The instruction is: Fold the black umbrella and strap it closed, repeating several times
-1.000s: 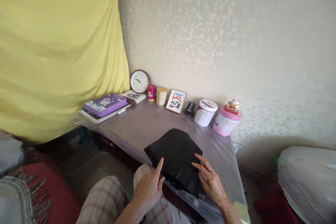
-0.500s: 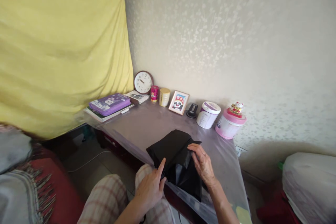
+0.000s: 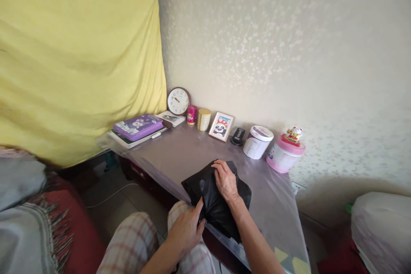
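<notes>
A black pleated thing (image 3: 221,212) of thin, slightly shiny material, like a collapsed umbrella, lies over the table's near edge. Its folds fan out from my left hand (image 3: 188,227), which is closed on its near-left end with the thumb and index finger showing. What sits inside that grip is mostly hidden. My right hand (image 3: 226,180) rests across the top of the black material, fingers bent together over a fold near the far edge. Pointed flaps stick out to the left and right of it.
Along the wall on the table (image 3: 170,156) stand a clock (image 3: 179,100), a pink can (image 3: 192,115), a yellowish jar (image 3: 204,120), a panda picture frame (image 3: 221,126), a black device (image 3: 238,136) and two tubs (image 3: 257,142). A purple case (image 3: 138,127) lies on books at left.
My right hand has moved left and away from me across the black material, carrying a flap over. My left hand keeps its hold. The view has shifted slightly.
</notes>
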`<state>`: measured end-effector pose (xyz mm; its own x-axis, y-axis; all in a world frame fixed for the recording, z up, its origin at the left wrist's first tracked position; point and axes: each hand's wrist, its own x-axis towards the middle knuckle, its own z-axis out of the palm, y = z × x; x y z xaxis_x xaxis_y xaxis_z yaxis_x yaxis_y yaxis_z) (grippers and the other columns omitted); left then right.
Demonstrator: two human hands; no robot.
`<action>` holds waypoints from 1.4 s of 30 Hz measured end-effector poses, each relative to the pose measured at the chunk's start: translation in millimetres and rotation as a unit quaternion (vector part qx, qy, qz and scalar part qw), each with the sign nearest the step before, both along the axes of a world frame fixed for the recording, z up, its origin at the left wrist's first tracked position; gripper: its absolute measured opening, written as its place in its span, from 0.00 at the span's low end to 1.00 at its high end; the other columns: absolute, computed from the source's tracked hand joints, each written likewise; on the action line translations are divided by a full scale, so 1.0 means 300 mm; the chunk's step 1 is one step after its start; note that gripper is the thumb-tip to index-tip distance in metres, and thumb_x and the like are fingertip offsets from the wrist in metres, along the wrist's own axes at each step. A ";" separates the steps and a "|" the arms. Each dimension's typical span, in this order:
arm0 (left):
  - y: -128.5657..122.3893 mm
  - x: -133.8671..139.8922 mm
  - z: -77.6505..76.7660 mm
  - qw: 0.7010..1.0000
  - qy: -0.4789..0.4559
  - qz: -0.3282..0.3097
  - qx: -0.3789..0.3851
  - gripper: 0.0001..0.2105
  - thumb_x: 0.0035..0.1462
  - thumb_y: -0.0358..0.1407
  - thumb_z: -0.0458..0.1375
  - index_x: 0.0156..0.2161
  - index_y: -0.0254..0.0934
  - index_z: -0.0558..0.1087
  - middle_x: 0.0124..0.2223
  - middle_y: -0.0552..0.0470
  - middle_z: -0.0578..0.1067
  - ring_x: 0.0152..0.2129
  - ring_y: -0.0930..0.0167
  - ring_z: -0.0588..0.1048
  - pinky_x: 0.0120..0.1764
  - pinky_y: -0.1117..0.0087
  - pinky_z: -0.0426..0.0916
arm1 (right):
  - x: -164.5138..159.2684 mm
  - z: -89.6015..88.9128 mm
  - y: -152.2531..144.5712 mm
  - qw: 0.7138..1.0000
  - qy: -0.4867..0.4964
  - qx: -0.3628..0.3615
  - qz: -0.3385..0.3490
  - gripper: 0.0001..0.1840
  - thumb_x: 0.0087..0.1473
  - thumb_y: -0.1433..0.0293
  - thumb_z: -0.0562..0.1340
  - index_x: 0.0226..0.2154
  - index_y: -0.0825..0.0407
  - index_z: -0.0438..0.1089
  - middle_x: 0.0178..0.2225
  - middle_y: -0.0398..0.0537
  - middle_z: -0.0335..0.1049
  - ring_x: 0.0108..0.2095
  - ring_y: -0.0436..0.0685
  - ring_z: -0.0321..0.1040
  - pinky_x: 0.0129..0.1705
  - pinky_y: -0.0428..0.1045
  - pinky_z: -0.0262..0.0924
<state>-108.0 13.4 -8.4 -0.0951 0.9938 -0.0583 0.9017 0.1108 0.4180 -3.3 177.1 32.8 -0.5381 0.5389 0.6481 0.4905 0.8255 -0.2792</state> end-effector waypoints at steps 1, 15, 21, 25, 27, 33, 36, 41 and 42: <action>-0.001 0.000 0.001 1.000 -0.003 -0.002 -0.001 0.25 0.59 0.36 0.44 0.62 0.37 0.51 0.43 0.46 0.74 0.38 0.66 0.72 0.40 0.67 0.61 | -0.014 -0.012 0.002 1.000 -0.009 -0.001 0.000 0.15 0.59 0.74 0.48 0.41 0.49 0.68 0.45 0.50 0.67 0.47 0.54 0.65 0.50 0.49 0.61; -0.005 -0.002 0.001 1.000 -0.016 0.000 -0.009 0.29 0.60 0.36 0.43 0.64 0.31 0.42 0.45 0.42 0.74 0.38 0.65 0.73 0.39 0.68 0.62 | -0.072 -0.056 0.016 0.987 -0.158 -0.018 -0.020 0.13 0.58 0.74 0.51 0.38 0.49 0.70 0.47 0.49 0.65 0.43 0.51 0.66 0.45 0.45 0.62; -0.011 0.008 0.003 1.000 -0.006 -0.013 0.019 0.32 0.61 0.34 0.44 0.64 0.41 0.30 0.41 0.47 0.75 0.34 0.67 0.74 0.36 0.70 0.63 | -0.076 -0.045 0.013 0.984 -0.176 -0.011 -0.021 0.12 0.59 0.74 0.51 0.37 0.49 0.70 0.46 0.49 0.65 0.42 0.52 0.67 0.43 0.45 0.62; -0.005 0.012 0.003 0.997 0.065 -0.043 -0.001 0.28 0.62 0.33 0.41 0.64 0.51 0.38 0.39 0.47 0.74 0.31 0.66 0.75 0.32 0.69 0.64 | -0.076 -0.039 0.010 0.982 -0.186 -0.010 -0.022 0.13 0.59 0.74 0.51 0.36 0.49 0.70 0.45 0.48 0.66 0.41 0.51 0.67 0.42 0.44 0.62; -0.002 0.012 -0.002 0.996 0.071 -0.045 0.003 0.28 0.62 0.33 0.42 0.64 0.53 0.39 0.39 0.47 0.74 0.31 0.66 0.75 0.32 0.69 0.64 | -0.076 -0.035 0.007 0.981 -0.190 -0.010 -0.022 0.12 0.59 0.74 0.51 0.36 0.49 0.70 0.45 0.48 0.67 0.40 0.51 0.67 0.42 0.44 0.62; -0.002 0.017 -0.010 0.997 0.067 -0.026 0.012 0.28 0.62 0.34 0.42 0.64 0.52 0.38 0.39 0.47 0.74 0.31 0.66 0.75 0.32 0.69 0.64 | -0.077 -0.032 0.007 0.982 -0.189 -0.004 -0.020 0.12 0.59 0.74 0.51 0.36 0.49 0.70 0.44 0.48 0.67 0.39 0.51 0.68 0.43 0.44 0.62; -0.003 0.019 -0.008 0.998 0.064 -0.014 0.011 0.28 0.61 0.33 0.43 0.64 0.50 0.38 0.40 0.47 0.74 0.32 0.66 0.75 0.32 0.69 0.64 | -0.078 -0.041 0.009 0.983 -0.181 -0.001 -0.018 0.11 0.59 0.74 0.52 0.36 0.49 0.69 0.43 0.48 0.68 0.39 0.51 0.68 0.43 0.44 0.63; -0.004 0.021 -0.012 0.999 0.049 -0.015 0.013 0.29 0.61 0.33 0.43 0.64 0.47 0.39 0.40 0.47 0.74 0.33 0.65 0.75 0.33 0.68 0.64 | -0.084 -0.059 0.020 0.989 -0.148 -0.002 -0.018 0.10 0.59 0.72 0.52 0.41 0.49 0.67 0.43 0.48 0.68 0.39 0.52 0.69 0.41 0.45 0.64; -0.004 0.022 -0.014 0.999 0.046 -0.014 0.012 0.28 0.61 0.33 0.43 0.64 0.47 0.39 0.39 0.47 0.74 0.33 0.65 0.75 0.33 0.68 0.64 | -0.084 -0.058 0.020 0.990 -0.136 -0.004 -0.018 0.11 0.60 0.71 0.52 0.42 0.49 0.67 0.43 0.48 0.68 0.39 0.52 0.69 0.40 0.45 0.65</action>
<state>-101.4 12.3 -12.6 -0.0715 0.9971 -0.0270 0.9389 0.0764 0.3356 -28.5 183.2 15.3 -0.6734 0.5654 0.4763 0.5770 0.8048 -0.1395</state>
